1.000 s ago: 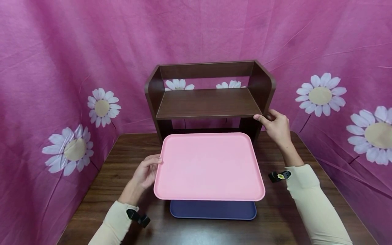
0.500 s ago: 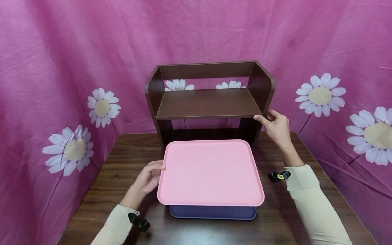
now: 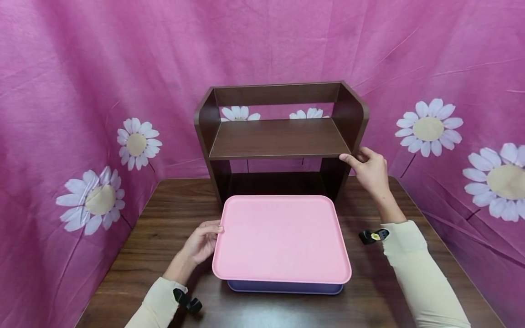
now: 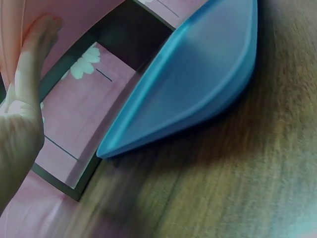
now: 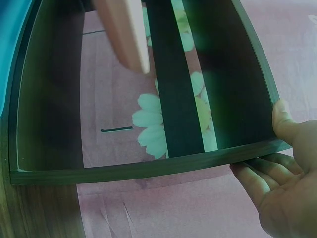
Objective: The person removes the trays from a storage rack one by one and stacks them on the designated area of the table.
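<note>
My left hand [image 3: 201, 243] pinches the left edge of a pink rectangular tray [image 3: 283, 239], thumb on top of the rim and the other fingers under it. The pink tray is held up over a dark blue tray [image 3: 285, 287], hiding all but its front strip. In the left wrist view the blue tray [image 4: 188, 74] lies on the table, with a gap up to the pink one. My right hand [image 3: 371, 173] grips the right side panel of a dark brown wooden shelf [image 3: 279, 136], thumb at the front edge; the right wrist view shows fingers outside the panel.
The shelf stands at the back of a brown wood-grain table [image 3: 164, 228], its upper board and lower compartment bare. A pink curtain [image 3: 279, 41] with white daisies hangs behind and on both sides. Small black cameras [image 3: 187, 300] are strapped on both wrists.
The pink tray has come down and toward me with my left hand, now covering more of the blue tray and showing more of the lower shelf. My right hand stays put.
</note>
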Available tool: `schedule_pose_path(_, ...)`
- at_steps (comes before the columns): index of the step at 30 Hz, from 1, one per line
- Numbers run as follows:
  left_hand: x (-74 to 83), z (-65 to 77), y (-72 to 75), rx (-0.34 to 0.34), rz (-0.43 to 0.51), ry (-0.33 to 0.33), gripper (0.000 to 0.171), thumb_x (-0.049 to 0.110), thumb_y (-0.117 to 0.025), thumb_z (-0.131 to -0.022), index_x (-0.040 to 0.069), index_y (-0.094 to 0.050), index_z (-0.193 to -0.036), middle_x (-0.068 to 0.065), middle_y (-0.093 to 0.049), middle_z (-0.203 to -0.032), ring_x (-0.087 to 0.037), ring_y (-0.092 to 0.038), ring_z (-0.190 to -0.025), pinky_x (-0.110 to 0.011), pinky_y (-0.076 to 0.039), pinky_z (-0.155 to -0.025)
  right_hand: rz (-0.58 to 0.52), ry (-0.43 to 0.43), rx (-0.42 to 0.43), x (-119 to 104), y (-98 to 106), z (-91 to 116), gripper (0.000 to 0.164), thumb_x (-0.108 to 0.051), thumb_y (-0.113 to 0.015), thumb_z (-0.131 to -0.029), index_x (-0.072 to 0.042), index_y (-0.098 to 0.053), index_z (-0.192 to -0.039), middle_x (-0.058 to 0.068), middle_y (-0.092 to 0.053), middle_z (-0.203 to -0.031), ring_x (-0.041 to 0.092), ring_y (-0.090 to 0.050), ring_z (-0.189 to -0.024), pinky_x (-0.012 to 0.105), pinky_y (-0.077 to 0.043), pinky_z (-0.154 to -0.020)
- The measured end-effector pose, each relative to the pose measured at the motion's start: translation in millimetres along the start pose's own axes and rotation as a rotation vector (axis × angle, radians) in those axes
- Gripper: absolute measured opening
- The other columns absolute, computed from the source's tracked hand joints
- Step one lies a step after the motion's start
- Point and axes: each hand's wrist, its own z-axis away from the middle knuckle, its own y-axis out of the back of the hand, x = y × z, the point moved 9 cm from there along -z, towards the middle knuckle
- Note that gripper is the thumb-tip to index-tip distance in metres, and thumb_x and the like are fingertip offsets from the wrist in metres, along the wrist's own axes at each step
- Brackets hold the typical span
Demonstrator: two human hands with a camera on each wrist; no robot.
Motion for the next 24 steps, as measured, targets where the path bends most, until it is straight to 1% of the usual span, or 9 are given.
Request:
schedule_pose_path(5, -6.1, 2.3, 6.0, -0.001, 0.011, 0.010, 0.057, -0.013, -0.021, -0.102, 0.005, -0.075, -0.107, 0.000, -0.081, -0.093, -0.005, -0.078, -0.083, -0.020, -0.065, -0.077, 0.003, 0.008, 0.006, -2, 0, 1, 0.045, -0.046, -0.085, -0.091, -0.006, -0.063, -0.086, -0.019, -0.039, -0.051, -0.003, -0.034, -0.050, 0.024, -0.027, -0.047)
schedule_pose_path(9, -11.9, 3.9, 10.5, 0.013, 0.003, 0.025, 0.060, -0.014, -0.019, -0.102, 0.006, -0.075, -0.107, -0.001, -0.081, -0.092, -0.006, -0.078, -0.082, -0.021, -0.065, -0.077, 0.009, 0.013, 0.010, -2, 1, 1, 0.043, -0.046, -0.085, -0.091, -0.007, -0.067, -0.089, -0.019, -0.041, -0.052, -0.002, -0.034, -0.053, 0.025, -0.028, -0.049)
schedule_pose_path(12, -16.4, 4.4, 12.6, 0.022, -0.009, 0.039, 0.059, -0.014, -0.021, -0.101, 0.005, -0.076, -0.108, -0.001, -0.081, -0.094, -0.006, -0.078, -0.083, -0.022, -0.065, -0.077, 0.010, 0.016, 0.012, -3, 1, 1, 0.042, -0.046, -0.085, -0.091, -0.007, -0.070, -0.094, -0.021, -0.044, -0.053, -0.001, -0.035, -0.055, 0.026, -0.029, -0.051)
schedule_pose_path(16, -22.5, 5.1, 13.4, 0.021, -0.020, 0.056, 0.058, -0.014, -0.022, -0.101, 0.005, -0.076, -0.109, -0.001, -0.081, -0.095, -0.007, -0.078, -0.083, -0.022, -0.065, -0.077, 0.000, 0.012, 0.012, -2, 1, 1, 0.043, -0.046, -0.085, -0.091, -0.006, -0.072, -0.095, -0.023, -0.047, -0.053, -0.002, -0.035, -0.055, 0.025, -0.030, -0.051)
schedule_pose_path(20, -28.7, 6.4, 15.3, 0.033, -0.026, 0.077, 0.058, -0.014, -0.021, -0.102, 0.006, -0.076, -0.107, 0.000, -0.081, -0.093, -0.006, -0.078, -0.082, -0.022, -0.065, -0.075, -0.002, 0.008, 0.011, -2, 1, 1, 0.044, -0.046, -0.085, -0.090, -0.006, -0.070, -0.093, -0.022, -0.045, -0.052, -0.002, -0.035, -0.054, 0.025, -0.029, -0.050)
schedule_pose_path(24, -34.4, 7.7, 18.4, 0.053, -0.037, 0.095, 0.055, -0.013, -0.025, -0.103, 0.007, -0.076, -0.105, 0.000, -0.081, -0.092, -0.006, -0.078, -0.081, -0.022, -0.065, -0.075, -0.002, 0.009, 0.013, -1, 1, 2, 0.044, -0.046, -0.085, -0.091, -0.006, -0.067, -0.090, -0.020, -0.042, -0.052, -0.002, -0.034, -0.054, 0.024, -0.028, -0.049)
